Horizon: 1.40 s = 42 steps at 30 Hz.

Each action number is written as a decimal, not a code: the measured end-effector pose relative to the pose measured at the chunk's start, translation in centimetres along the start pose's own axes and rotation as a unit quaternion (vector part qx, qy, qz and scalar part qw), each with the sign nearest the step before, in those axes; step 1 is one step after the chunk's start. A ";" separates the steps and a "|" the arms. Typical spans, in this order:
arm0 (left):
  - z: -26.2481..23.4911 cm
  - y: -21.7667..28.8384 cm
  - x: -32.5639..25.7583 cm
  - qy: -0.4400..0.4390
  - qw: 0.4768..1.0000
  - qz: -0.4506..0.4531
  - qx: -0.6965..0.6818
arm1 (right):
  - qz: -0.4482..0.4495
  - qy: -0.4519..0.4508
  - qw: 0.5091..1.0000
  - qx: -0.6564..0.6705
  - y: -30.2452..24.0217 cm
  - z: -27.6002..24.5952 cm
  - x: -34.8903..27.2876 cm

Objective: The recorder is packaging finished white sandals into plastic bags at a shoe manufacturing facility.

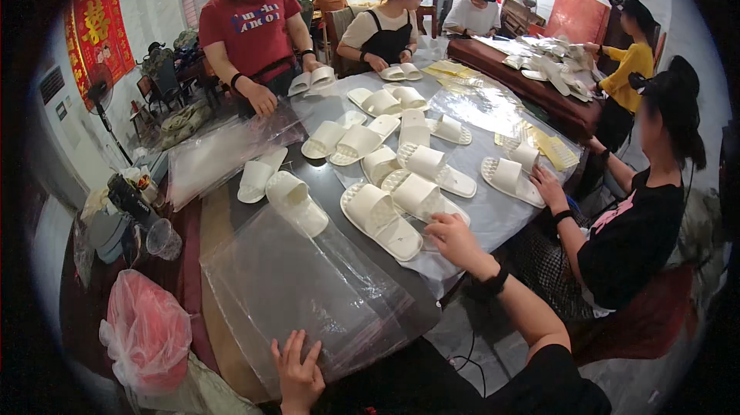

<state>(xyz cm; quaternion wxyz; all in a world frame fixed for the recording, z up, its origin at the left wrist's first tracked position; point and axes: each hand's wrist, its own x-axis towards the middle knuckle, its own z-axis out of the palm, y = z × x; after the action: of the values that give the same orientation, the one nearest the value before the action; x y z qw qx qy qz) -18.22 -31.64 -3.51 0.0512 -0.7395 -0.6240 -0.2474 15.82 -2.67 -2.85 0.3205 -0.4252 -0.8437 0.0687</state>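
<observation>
My left hand (298, 372) lies with fingers spread on a stack of clear plastic bags (308, 299) at the table's near edge. My right hand (456, 244) reaches to the heel end of a white slipper (420, 195), its bent fingers at the slipper's edge and partly covering the heel. Close beside it is a matching white slipper (381, 222), apart from my fingers. Two more white slippers, one of them a slipper (297, 203) with a textured sole, rest just beyond the bags. Several others are scattered over the middle of the table.
A person in a red shirt (250, 30) handles slippers beside more plastic bags (223, 157) at the far left. Another person's hand (549, 188) touches a slipper (512, 181) at right. A pink plastic bag (146, 330) and a clear cup (163, 239) stand at left.
</observation>
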 end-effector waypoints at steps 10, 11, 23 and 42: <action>1.6 -1.0 -0.9 -0.021 0.998 -0.056 -0.031 | -0.033 0.001 0.992 0.125 0.2 5.8 6.4; 1.6 -0.9 -0.9 -0.021 0.998 -0.057 -0.035 | -0.036 0.000 0.991 0.127 0.2 6.2 6.8; 1.4 -1.0 -0.9 -0.029 0.998 -0.052 -0.037 | -0.076 -0.181 0.976 -0.094 -1.4 3.8 10.6; 1.0 -0.7 -0.5 -0.029 0.997 -0.057 -0.052 | -0.050 -0.173 0.975 -0.129 -1.4 9.2 10.2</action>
<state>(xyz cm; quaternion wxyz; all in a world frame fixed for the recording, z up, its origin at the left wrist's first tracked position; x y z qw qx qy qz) -18.65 -31.52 -4.75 -0.0198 -0.7110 -0.6529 -0.2603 5.00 5.67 -4.60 0.1151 -0.4025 -0.9080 0.0155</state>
